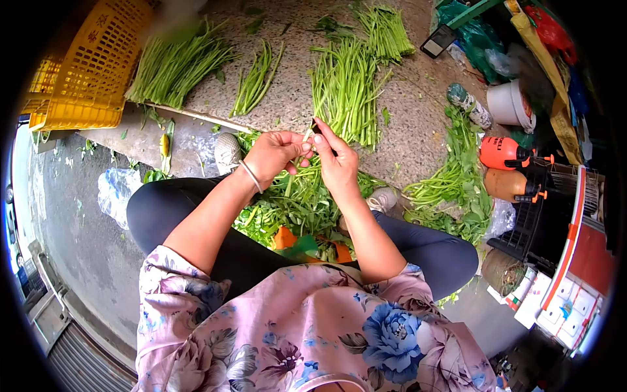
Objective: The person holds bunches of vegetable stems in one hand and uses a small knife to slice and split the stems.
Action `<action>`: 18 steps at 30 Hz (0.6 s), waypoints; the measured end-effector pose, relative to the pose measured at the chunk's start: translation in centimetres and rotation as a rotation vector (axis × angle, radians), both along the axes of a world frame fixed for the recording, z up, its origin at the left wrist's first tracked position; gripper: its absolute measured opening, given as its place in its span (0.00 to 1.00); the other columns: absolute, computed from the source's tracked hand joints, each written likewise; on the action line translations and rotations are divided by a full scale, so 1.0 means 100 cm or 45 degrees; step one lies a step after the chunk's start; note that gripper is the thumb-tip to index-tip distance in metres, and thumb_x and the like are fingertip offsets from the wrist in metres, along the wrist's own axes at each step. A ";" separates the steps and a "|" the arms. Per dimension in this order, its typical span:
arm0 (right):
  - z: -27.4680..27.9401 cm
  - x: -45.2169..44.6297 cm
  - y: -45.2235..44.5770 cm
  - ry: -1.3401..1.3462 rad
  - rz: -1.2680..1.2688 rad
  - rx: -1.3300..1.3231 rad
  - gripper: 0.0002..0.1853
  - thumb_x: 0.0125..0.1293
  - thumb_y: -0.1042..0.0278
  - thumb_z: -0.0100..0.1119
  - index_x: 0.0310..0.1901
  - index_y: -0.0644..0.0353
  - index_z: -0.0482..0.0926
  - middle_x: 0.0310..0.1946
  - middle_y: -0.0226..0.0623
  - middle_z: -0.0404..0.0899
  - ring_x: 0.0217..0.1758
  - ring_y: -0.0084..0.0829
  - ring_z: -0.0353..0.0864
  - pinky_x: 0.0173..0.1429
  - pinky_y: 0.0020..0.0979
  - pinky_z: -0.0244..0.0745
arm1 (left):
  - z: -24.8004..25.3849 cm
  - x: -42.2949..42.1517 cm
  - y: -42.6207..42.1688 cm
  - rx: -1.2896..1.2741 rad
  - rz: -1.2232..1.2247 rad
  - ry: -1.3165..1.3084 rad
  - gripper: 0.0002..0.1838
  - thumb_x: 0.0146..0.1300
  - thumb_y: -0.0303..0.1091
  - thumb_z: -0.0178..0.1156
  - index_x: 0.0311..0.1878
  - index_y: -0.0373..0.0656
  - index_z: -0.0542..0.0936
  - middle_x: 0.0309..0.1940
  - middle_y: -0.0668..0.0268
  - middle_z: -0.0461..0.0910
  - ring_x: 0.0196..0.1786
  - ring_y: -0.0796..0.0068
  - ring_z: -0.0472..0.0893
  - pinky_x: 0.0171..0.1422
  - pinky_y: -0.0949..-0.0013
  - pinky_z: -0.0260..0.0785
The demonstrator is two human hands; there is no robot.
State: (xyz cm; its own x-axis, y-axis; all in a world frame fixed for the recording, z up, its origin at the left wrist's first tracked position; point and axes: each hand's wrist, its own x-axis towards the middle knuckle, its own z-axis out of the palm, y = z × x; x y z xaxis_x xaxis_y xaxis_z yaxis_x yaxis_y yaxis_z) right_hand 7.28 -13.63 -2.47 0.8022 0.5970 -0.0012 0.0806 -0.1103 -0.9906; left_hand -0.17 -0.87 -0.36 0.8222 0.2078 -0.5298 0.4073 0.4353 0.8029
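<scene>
A speckled stone floor point(292, 85) carries green stems: a thick bundle point(179, 68) at the left, a thin bunch point(255, 83) near it, a long bundle point(346, 91) around the middle and a farther bundle point(385, 32) just beside its far end. Leafy greens point(467, 189) spread loosely at the right. On the lower grey pavement point(85, 222) lies a crumpled clear plastic bag point(117, 196).
</scene>
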 end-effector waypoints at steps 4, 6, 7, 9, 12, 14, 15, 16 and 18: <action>0.000 0.013 -0.013 -0.125 -0.336 0.003 0.17 0.63 0.67 0.52 0.54 0.57 0.72 0.41 0.35 0.78 0.42 0.19 0.73 0.48 0.20 0.67 | -0.001 -0.005 0.003 -0.053 -0.072 0.067 0.06 0.59 0.28 0.55 0.36 0.36 0.77 0.26 0.67 0.78 0.24 0.82 0.74 0.22 0.79 0.64; 0.003 0.020 -0.020 -0.104 -0.211 -0.023 0.19 0.62 0.66 0.53 0.56 0.57 0.70 0.41 0.35 0.78 0.41 0.17 0.73 0.47 0.19 0.66 | -0.001 -0.007 0.004 0.011 -0.111 0.124 0.06 0.58 0.28 0.56 0.36 0.36 0.77 0.24 0.68 0.78 0.23 0.82 0.74 0.21 0.79 0.64; 0.006 0.022 -0.020 -0.170 -0.175 -0.051 0.20 0.62 0.65 0.54 0.56 0.56 0.69 0.39 0.35 0.79 0.38 0.16 0.73 0.44 0.19 0.67 | -0.001 -0.008 0.004 0.004 -0.116 0.126 0.06 0.58 0.28 0.56 0.36 0.36 0.77 0.24 0.68 0.78 0.23 0.82 0.74 0.21 0.79 0.64; 0.019 0.026 -0.021 -0.038 -0.086 -0.392 0.22 0.60 0.61 0.56 0.57 0.55 0.69 0.34 0.36 0.80 0.34 0.16 0.74 0.39 0.19 0.68 | -0.002 -0.010 0.003 0.188 -0.222 0.190 0.07 0.59 0.28 0.55 0.38 0.36 0.77 0.25 0.69 0.78 0.25 0.84 0.75 0.21 0.81 0.64; 0.000 0.038 -0.015 -0.238 -0.051 -0.383 0.21 0.60 0.56 0.56 0.55 0.49 0.71 0.28 0.35 0.79 0.26 0.19 0.75 0.32 0.23 0.69 | -0.001 -0.012 0.002 0.241 -0.251 0.194 0.06 0.58 0.28 0.56 0.37 0.37 0.77 0.24 0.70 0.78 0.24 0.84 0.75 0.21 0.81 0.65; -0.025 0.046 -0.014 -0.479 -0.158 -0.288 0.17 0.60 0.55 0.55 0.52 0.41 0.74 0.30 0.33 0.80 0.26 0.20 0.74 0.33 0.24 0.70 | -0.002 -0.014 0.003 0.262 -0.258 0.194 0.06 0.58 0.28 0.56 0.37 0.37 0.77 0.24 0.70 0.78 0.24 0.84 0.75 0.21 0.81 0.65; -0.020 0.046 -0.015 -0.315 -0.242 -0.268 0.18 0.61 0.56 0.54 0.52 0.46 0.74 0.31 0.32 0.80 0.25 0.19 0.73 0.32 0.22 0.69 | -0.003 -0.015 0.006 0.230 -0.267 0.188 0.07 0.59 0.28 0.56 0.37 0.37 0.77 0.25 0.70 0.78 0.25 0.84 0.75 0.21 0.81 0.65; -0.014 0.045 -0.017 -0.153 -0.334 -0.238 0.18 0.62 0.57 0.53 0.52 0.51 0.74 0.31 0.31 0.80 0.23 0.18 0.71 0.31 0.20 0.68 | -0.004 -0.015 0.007 0.198 -0.275 0.180 0.07 0.59 0.28 0.55 0.38 0.36 0.77 0.25 0.70 0.78 0.25 0.84 0.75 0.21 0.81 0.65; -0.016 0.043 -0.026 0.094 -0.391 -0.151 0.19 0.64 0.57 0.51 0.52 0.58 0.72 0.22 0.24 0.73 0.18 0.14 0.62 0.22 0.17 0.60 | -0.004 -0.018 0.009 0.114 -0.240 0.158 0.07 0.59 0.28 0.55 0.38 0.36 0.77 0.25 0.70 0.78 0.25 0.83 0.75 0.21 0.81 0.65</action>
